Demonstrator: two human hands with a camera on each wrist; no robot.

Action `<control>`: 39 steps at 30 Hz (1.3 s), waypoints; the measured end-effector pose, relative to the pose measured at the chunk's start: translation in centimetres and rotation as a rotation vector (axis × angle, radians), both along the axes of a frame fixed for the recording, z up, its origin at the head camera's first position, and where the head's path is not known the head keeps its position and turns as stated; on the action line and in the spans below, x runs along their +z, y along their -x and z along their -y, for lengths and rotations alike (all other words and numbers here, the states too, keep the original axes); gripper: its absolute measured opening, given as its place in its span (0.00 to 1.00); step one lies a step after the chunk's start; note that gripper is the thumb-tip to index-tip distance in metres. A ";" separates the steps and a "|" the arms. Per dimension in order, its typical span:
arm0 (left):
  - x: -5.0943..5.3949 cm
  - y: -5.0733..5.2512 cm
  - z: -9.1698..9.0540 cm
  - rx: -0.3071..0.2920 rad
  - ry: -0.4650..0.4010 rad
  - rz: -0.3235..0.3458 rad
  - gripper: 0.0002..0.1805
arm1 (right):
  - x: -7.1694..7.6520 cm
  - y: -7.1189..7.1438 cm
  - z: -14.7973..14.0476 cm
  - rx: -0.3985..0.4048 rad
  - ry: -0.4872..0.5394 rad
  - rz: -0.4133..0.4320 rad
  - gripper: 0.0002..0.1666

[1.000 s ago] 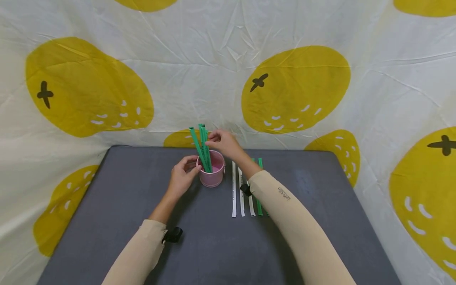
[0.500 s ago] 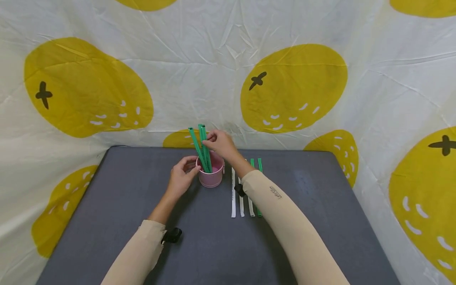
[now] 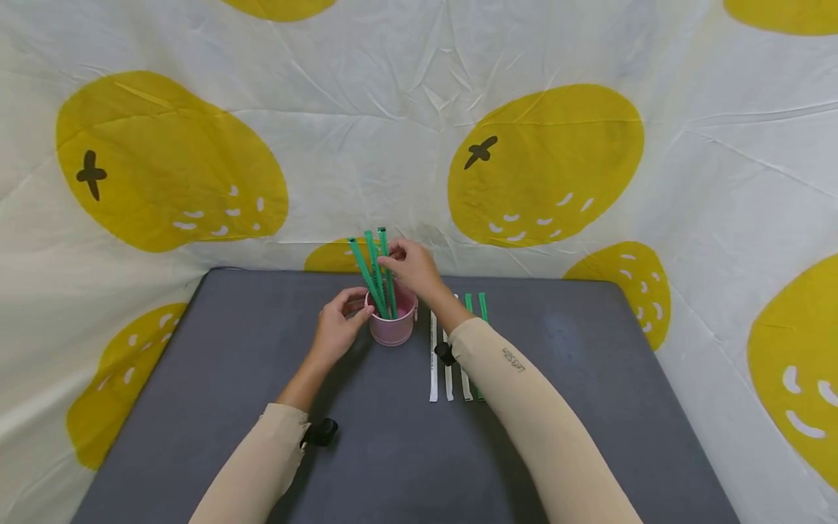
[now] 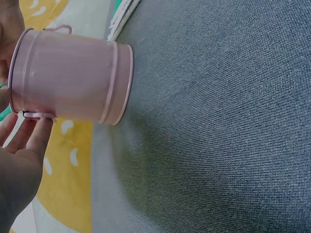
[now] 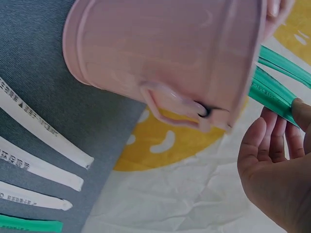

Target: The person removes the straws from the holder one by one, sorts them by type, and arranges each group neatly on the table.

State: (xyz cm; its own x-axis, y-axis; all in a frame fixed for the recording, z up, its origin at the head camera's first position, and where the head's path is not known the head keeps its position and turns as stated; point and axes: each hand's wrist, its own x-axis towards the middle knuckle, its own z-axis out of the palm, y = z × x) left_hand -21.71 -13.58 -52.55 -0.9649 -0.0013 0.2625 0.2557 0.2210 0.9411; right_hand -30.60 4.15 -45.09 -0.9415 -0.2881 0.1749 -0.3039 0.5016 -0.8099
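Here, left fingers [image 4: 40,138] hold the bucket's [image 4: 68,75] rim.

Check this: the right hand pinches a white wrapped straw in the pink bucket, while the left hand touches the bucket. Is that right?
The colour is wrong: the right wrist view shows the right hand pinching a green wrapped straw in the pink bucket. The left hand does touch it.
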 end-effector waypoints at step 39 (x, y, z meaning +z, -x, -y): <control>0.0 0.1 1.2 0.019 0.002 -0.006 0.22 | 2.6 -3.5 -16.7 -0.259 0.574 0.045 0.12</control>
